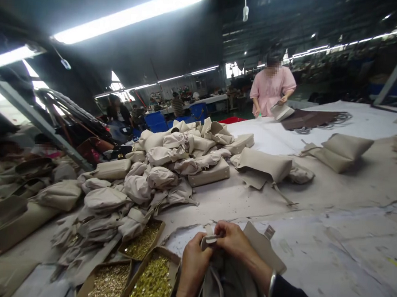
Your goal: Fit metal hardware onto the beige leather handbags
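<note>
At the front edge of the table, both hands work on a beige-grey bag (233, 279), its flap (266, 247) spread out to the right. My left hand (194, 263) is closed on the bag's edge near a small light tab. Beside it, my right hand (233, 239) pinches the same edge, its fingertips touching those of the left. Whether a small metal part sits between the fingers cannot be made out. Just left of my hands lie open trays of small gold-coloured metal pieces (154, 283).
A large heap of beige bags (163, 177) covers the table's left and middle. More bags (344, 151) lie to the right. Across the table stands a person in pink (273, 90) holding a bag piece, near brown pieces (313, 120). A metal post (43, 122) rises at left.
</note>
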`<state>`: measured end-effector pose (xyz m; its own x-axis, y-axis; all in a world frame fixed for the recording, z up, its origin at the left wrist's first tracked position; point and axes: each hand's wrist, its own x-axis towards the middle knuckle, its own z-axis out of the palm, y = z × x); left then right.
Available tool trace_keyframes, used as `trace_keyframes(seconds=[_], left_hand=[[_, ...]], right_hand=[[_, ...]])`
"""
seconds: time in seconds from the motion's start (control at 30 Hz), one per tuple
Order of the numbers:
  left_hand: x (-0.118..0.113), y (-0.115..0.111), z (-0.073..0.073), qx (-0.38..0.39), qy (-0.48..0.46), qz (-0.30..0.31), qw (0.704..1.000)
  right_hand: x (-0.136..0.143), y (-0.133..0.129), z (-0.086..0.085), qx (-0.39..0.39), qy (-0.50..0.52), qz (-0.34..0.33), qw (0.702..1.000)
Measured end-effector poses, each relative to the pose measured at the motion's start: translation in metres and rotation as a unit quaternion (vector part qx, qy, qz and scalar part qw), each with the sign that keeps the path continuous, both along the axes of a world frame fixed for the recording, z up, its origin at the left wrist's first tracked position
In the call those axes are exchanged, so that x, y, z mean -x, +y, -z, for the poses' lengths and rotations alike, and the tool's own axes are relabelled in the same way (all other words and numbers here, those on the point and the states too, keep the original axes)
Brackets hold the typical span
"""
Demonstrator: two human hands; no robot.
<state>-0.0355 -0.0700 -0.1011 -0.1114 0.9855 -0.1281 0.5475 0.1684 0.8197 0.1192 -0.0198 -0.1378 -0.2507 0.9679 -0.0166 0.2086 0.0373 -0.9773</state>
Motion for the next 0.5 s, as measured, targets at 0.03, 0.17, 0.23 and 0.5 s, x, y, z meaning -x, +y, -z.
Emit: trace_keyframes(seconds=[0.03, 0.17, 0.23, 0.5], left_hand=[[0.0, 0.001, -0.001, -0.001, -0.002, 0.001, 1.0], [0.002, 0.007, -0.001, 0.005, -0.031, -0.002, 0.999], [0.006, 0.008, 0.001, 0.005, -0.053, -0.009, 0.999], [0.032, 0.013, 0.011, 0.033, -0.157, -0.034, 0.987]], right_hand=[[0.0, 0.003, 0.0, 0.001, 0.004, -0.004, 1.0], [0.0, 0.005, -0.007, -0.004, 0.012, -0.014, 1.0], [-0.004, -0.003, -0.014, -0.019, 0.012, -0.01, 1.0], [-0.032, -0.055, -0.027, -0.232, -0.258, -0.033, 0.937]])
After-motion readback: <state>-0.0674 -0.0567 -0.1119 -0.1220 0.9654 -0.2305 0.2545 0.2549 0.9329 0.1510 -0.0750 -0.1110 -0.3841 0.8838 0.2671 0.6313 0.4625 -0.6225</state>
